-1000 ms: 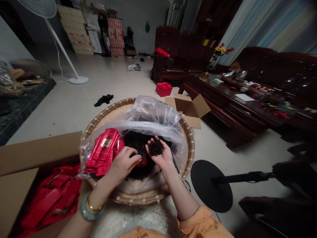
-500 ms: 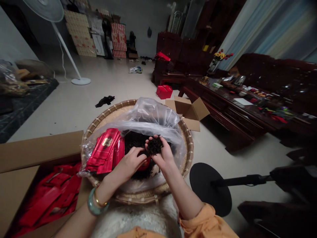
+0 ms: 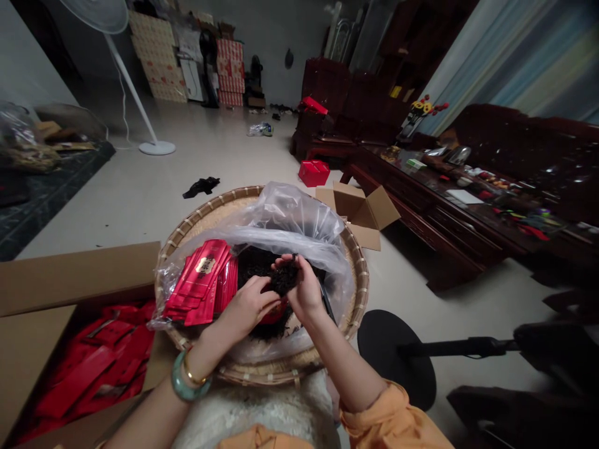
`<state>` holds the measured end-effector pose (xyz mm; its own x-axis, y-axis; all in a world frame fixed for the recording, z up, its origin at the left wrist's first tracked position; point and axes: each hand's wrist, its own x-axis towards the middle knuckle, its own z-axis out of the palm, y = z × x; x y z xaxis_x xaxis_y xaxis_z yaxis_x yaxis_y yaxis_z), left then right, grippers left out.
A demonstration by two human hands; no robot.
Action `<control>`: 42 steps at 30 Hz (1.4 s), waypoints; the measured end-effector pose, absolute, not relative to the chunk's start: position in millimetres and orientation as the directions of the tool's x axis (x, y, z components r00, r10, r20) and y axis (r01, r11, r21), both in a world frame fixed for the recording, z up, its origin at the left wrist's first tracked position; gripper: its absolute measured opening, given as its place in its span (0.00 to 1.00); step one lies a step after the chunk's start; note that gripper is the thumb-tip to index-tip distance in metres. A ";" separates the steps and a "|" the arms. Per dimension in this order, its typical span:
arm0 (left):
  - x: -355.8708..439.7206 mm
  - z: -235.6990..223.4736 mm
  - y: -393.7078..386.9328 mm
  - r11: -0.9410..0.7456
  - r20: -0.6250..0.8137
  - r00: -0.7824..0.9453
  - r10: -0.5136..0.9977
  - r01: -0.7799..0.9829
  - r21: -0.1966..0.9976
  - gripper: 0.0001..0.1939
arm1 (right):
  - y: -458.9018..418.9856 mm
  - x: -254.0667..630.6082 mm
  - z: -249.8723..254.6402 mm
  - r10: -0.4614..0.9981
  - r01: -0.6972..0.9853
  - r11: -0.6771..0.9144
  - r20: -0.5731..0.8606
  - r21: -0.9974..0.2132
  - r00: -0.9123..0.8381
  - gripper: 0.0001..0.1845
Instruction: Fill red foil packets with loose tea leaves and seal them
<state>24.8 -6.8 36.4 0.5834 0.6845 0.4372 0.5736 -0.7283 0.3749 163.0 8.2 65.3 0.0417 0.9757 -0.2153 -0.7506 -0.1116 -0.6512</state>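
A cupped handful of dark, curled dried tea leaves (image 3: 283, 278) lies in my right hand (image 3: 306, 290), which is tipped toward the left. Close beside it, my left hand (image 3: 250, 305) has its fingers curled at the top of a red packet (image 3: 274, 313); the packet's mouth is mostly hidden by the fingers. Under both hands, more dark leaves (image 3: 253, 259) fill a clear plastic bag (image 3: 299, 215) spread in a round woven bamboo basket (image 3: 362, 274). Flat red packets (image 3: 201, 280) are stacked inside the basket's left side.
A cardboard box (image 3: 79, 274) of many red packets (image 3: 93, 362) stands at the left. Beyond the basket are an open carton (image 3: 358, 215) and a red box (image 3: 314, 173). A black round stand base (image 3: 397, 355) is at the right, near a dark wooden table (image 3: 421, 199).
My right hand has tilted inward, bringing the tea leaves left and lower toward the red packet. My left hand stays nearly in place. The view has shifted slightly.
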 end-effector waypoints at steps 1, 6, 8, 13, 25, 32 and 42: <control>24.8 35.4 -6.7 -0.727 0.442 0.578 0.686 0.576 0.375 0.07 | 8.0 162.7 64.7 0.977 -0.738 -0.102 -0.208 -0.667 0.054 0.12; 24.1 31.8 -8.0 -0.719 0.464 0.555 0.691 0.595 0.359 0.07 | 6.1 166.8 61.2 0.998 -0.559 -0.043 -0.060 -0.828 0.011 0.10; 24.1 31.4 -9.3 -0.713 0.473 0.541 0.695 0.603 0.358 0.07 | 4.5 170.2 61.1 0.999 -0.390 -0.010 0.007 -0.921 -0.042 0.14; 25.0 29.7 -13.3 -0.720 0.506 0.522 0.687 0.581 0.379 0.08 | -0.1 178.8 64.5 0.980 0.083 0.112 0.097 -0.990 -0.172 0.16; 20.7 16.7 -19.6 -0.727 0.620 0.437 0.652 0.591 0.348 0.07 | -6.3 197.0 48.9 0.892 0.520 0.372 0.142 -0.769 -0.428 0.16; 18.1 14.4 -21.8 -0.729 0.566 0.484 0.668 0.579 0.365 0.07 | -2.0 202.0 59.0 0.879 0.534 0.329 0.047 -0.779 -0.474 0.18; 17.9 24.7 -24.7 -0.711 0.612 0.405 0.679 0.571 0.411 0.06 | -4.3 207.5 76.3 0.731 0.563 0.516 -0.009 -0.646 -0.682 0.12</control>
<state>17.9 -24.7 24.7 0.4055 0.6794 0.6116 0.5712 -0.7106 0.4107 207.5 -4.3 76.3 -0.6818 0.7314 -0.0091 0.5626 0.5164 -0.6456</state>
